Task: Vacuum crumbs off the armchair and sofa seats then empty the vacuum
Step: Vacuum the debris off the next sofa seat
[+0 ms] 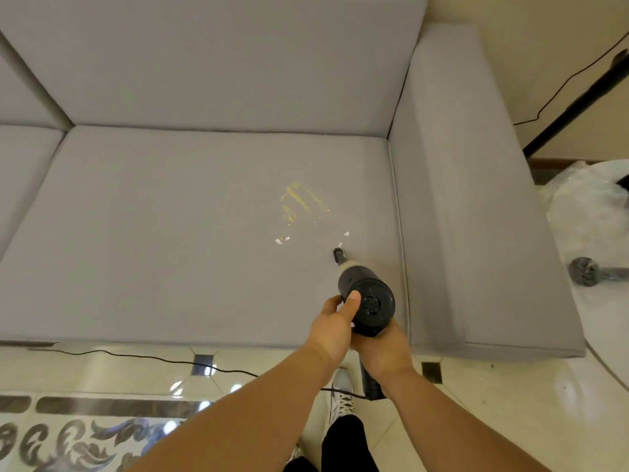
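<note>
Both hands grip the handheld vacuum (369, 298) over the near right part of the sofa seat (170, 233). The left hand (332, 323) wraps the body from the left with its thumb laid on the rear housing. The right hand (384, 349) closes around the handle below. The narrow nozzle (338, 254) points far and slightly left; its tip sits at or just above the fabric, contact cannot be confirmed.

Yellow crumbs (301, 202) lie in streaks beyond the nozzle. White flakes (281, 240) lie near left of the tip, and another flake (346, 234) just beyond it.

Probable faults:
- The narrow nozzle covers little area per pass; a fast sweep is likely to leave crumbs or scatter them.
- Crumbs pushed right may lodge in the seam against the armrest (469, 199), where retrieval is harder.
- Pressing the tip down may drive fine crumbs into the weave.

Surroundings: a black cable (136, 355) runs across the tiled floor (459, 396) along the sofa front and close to the person's shoe (342, 390), a likely trip or snag point. A white table (606, 335) stands at the right, carrying a dark grey object (584, 271) and clear plastic wrapping (578, 192). A dark stand pole (578, 97) leans at the far right.
</note>
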A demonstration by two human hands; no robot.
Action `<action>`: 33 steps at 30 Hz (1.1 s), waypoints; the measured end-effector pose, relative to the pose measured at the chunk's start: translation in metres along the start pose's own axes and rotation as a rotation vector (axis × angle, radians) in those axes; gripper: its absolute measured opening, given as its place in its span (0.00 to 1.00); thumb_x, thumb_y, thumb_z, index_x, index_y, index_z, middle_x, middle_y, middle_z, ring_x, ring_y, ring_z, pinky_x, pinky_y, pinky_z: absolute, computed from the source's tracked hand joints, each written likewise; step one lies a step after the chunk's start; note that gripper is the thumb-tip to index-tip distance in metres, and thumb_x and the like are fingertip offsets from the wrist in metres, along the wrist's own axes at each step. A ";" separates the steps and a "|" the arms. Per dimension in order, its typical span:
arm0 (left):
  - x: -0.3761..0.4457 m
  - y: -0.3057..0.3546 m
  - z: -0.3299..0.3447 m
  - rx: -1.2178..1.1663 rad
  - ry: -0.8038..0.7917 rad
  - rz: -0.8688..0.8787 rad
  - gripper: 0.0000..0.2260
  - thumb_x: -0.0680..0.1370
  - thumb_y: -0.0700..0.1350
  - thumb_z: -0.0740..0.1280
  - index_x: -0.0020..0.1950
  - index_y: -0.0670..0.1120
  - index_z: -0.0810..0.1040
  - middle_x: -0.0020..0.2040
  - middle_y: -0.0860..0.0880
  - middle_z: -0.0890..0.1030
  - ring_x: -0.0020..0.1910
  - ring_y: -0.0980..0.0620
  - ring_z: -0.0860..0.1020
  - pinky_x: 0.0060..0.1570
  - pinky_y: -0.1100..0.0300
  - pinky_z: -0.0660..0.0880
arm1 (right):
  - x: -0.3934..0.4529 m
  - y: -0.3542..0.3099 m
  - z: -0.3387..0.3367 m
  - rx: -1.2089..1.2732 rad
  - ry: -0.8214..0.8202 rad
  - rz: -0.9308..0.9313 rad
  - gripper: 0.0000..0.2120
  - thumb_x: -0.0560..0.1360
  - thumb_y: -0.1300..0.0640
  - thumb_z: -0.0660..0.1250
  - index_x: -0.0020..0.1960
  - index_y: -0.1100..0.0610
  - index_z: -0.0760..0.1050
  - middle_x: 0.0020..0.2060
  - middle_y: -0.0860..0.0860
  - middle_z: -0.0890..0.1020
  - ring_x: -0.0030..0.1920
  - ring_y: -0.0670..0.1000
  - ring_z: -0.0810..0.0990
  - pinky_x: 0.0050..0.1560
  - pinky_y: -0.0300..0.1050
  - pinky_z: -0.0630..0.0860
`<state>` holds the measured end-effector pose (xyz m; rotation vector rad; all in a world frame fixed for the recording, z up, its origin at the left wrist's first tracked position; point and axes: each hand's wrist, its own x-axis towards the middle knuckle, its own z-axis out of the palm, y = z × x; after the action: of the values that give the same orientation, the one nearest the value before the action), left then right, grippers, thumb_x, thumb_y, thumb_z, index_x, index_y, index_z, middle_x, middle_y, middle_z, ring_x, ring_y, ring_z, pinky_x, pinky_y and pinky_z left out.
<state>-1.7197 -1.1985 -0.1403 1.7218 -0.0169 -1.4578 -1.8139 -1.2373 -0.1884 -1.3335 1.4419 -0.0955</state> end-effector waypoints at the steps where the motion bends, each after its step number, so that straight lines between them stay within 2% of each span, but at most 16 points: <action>1: 0.003 0.002 0.000 -0.001 0.000 0.004 0.23 0.79 0.57 0.60 0.72 0.49 0.66 0.64 0.44 0.75 0.61 0.45 0.75 0.65 0.51 0.69 | 0.003 -0.002 0.001 0.014 0.005 -0.002 0.20 0.68 0.60 0.76 0.58 0.51 0.77 0.44 0.49 0.83 0.45 0.50 0.80 0.39 0.40 0.73; 6: 0.012 0.014 0.004 -0.003 -0.016 0.023 0.23 0.79 0.57 0.60 0.71 0.50 0.67 0.63 0.45 0.76 0.61 0.46 0.75 0.63 0.54 0.70 | 0.013 -0.010 -0.001 0.065 0.043 -0.012 0.20 0.69 0.61 0.76 0.59 0.50 0.77 0.44 0.50 0.83 0.47 0.50 0.81 0.43 0.42 0.75; 9: 0.017 0.021 0.008 -0.017 -0.022 0.035 0.23 0.79 0.57 0.60 0.71 0.50 0.66 0.63 0.45 0.76 0.62 0.46 0.75 0.62 0.55 0.69 | 0.020 -0.017 -0.005 0.050 0.048 -0.015 0.20 0.69 0.60 0.76 0.60 0.51 0.77 0.45 0.51 0.84 0.48 0.54 0.81 0.51 0.52 0.80; 12: 0.023 0.029 0.011 -0.031 -0.027 0.037 0.22 0.79 0.57 0.60 0.71 0.50 0.66 0.63 0.45 0.76 0.62 0.46 0.75 0.64 0.54 0.70 | 0.027 -0.023 -0.008 0.058 0.063 -0.012 0.20 0.69 0.61 0.75 0.59 0.52 0.77 0.44 0.52 0.84 0.47 0.55 0.82 0.53 0.55 0.80; 19: 0.038 0.038 0.012 -0.036 -0.010 0.012 0.23 0.79 0.57 0.61 0.71 0.49 0.67 0.62 0.45 0.76 0.60 0.46 0.76 0.61 0.54 0.71 | 0.047 -0.031 -0.011 0.034 0.005 -0.006 0.20 0.69 0.61 0.76 0.58 0.51 0.77 0.45 0.52 0.84 0.48 0.55 0.82 0.50 0.49 0.79; 22: 0.040 0.039 0.008 -0.037 0.030 0.004 0.23 0.78 0.57 0.61 0.70 0.49 0.67 0.62 0.44 0.77 0.60 0.45 0.76 0.64 0.52 0.70 | 0.050 -0.034 -0.009 0.018 -0.034 0.004 0.19 0.69 0.62 0.76 0.57 0.52 0.77 0.44 0.51 0.84 0.47 0.54 0.82 0.46 0.45 0.77; 27: 0.033 0.043 -0.012 -0.065 0.098 0.030 0.22 0.78 0.56 0.62 0.69 0.48 0.67 0.61 0.44 0.77 0.60 0.44 0.76 0.58 0.55 0.71 | 0.045 -0.043 0.009 0.002 -0.105 -0.023 0.20 0.68 0.62 0.76 0.56 0.47 0.76 0.45 0.51 0.84 0.49 0.54 0.82 0.54 0.53 0.80; 30: 0.028 0.044 -0.029 -0.097 0.139 0.052 0.22 0.79 0.55 0.61 0.69 0.47 0.67 0.61 0.43 0.77 0.60 0.44 0.76 0.56 0.57 0.70 | 0.044 -0.052 0.024 -0.015 -0.144 -0.046 0.19 0.68 0.61 0.76 0.51 0.43 0.75 0.44 0.49 0.84 0.48 0.51 0.82 0.52 0.48 0.79; 33: 0.019 0.038 -0.049 -0.154 0.195 0.063 0.21 0.79 0.54 0.60 0.69 0.46 0.67 0.62 0.44 0.76 0.60 0.45 0.76 0.52 0.59 0.68 | 0.041 -0.058 0.044 -0.076 -0.206 -0.058 0.20 0.67 0.62 0.75 0.55 0.45 0.77 0.45 0.47 0.84 0.47 0.50 0.82 0.49 0.45 0.79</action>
<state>-1.6552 -1.2043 -0.1350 1.7143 0.1408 -1.2086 -1.7345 -1.2633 -0.1916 -1.4041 1.2443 0.0577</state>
